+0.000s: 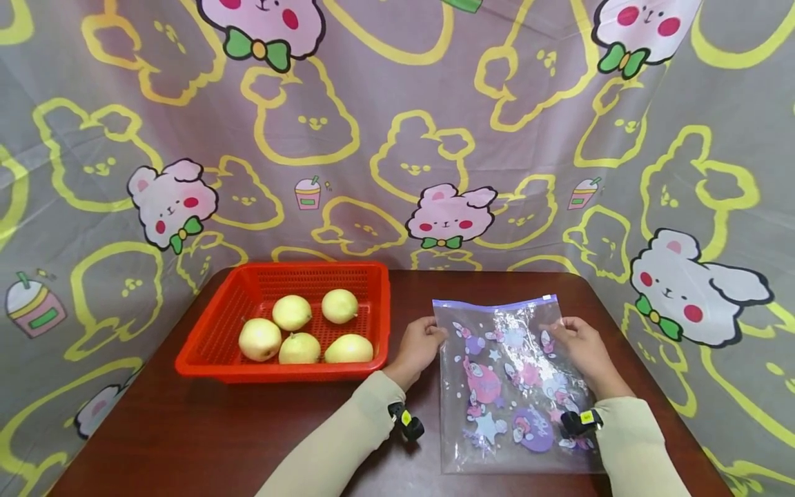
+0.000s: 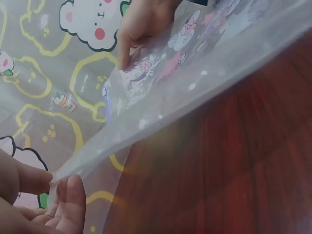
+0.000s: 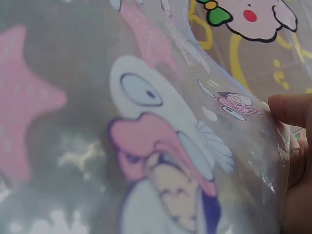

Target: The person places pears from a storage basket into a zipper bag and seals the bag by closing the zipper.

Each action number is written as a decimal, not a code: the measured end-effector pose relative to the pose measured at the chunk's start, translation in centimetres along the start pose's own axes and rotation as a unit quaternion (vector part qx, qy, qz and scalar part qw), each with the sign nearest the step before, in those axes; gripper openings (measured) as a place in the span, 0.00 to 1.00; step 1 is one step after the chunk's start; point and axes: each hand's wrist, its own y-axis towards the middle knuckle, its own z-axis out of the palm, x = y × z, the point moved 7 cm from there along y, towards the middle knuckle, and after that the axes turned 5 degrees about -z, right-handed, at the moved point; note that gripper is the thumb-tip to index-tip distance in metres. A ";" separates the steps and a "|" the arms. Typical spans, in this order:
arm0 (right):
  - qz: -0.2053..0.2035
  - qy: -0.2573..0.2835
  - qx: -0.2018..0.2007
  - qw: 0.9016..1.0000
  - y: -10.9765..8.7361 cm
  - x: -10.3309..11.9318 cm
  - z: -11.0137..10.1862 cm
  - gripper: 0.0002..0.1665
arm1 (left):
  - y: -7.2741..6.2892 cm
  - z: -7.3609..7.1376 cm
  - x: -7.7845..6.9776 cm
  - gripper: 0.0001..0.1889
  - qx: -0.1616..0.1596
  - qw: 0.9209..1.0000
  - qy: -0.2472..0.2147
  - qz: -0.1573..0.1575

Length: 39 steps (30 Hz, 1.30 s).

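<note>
A clear zip bag printed with pink and purple cartoon figures is held up by its two side edges, its purple zip strip along the top. My left hand pinches the left edge near the top between thumb and fingers; the left wrist view shows that left hand close up on the film. On the opposite edge my right hand pinches the bag, thumb in front, as the right wrist view also shows with the right hand. The bag looks flat, with nothing visible inside.
Left of the bag, a red plastic basket stands on the dark wooden table. Several pale yellow-green round fruits lie in it. A patterned cloth with cartoon rabbits hangs behind and at both sides.
</note>
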 end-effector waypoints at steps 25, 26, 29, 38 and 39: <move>-0.044 0.113 -0.077 0.990 0.2 4.4 -3.9 0.24 | -0.8 0.5 -7.1 0.10 0.052 0.995 -0.029 0.084; -0.052 0.128 -0.083 0.987 0.2 4.7 -4.1 0.20 | -0.8 0.4 -7.5 0.10 0.052 0.994 -0.025 0.091; -0.073 0.167 -0.088 0.979 0.3 5.5 -4.6 0.11 | -0.6 0.0 -8.4 0.10 0.044 0.993 -0.003 0.106; -0.111 0.271 -0.102 0.951 0.3 9.1 -5.8 0.06 | 0.2 -2.1 -11.8 0.12 0.021 0.991 0.038 0.123; -0.117 0.286 -0.101 0.946 0.3 9.5 -5.9 0.06 | 0.3 -2.4 -12.2 0.12 0.017 0.990 0.044 0.130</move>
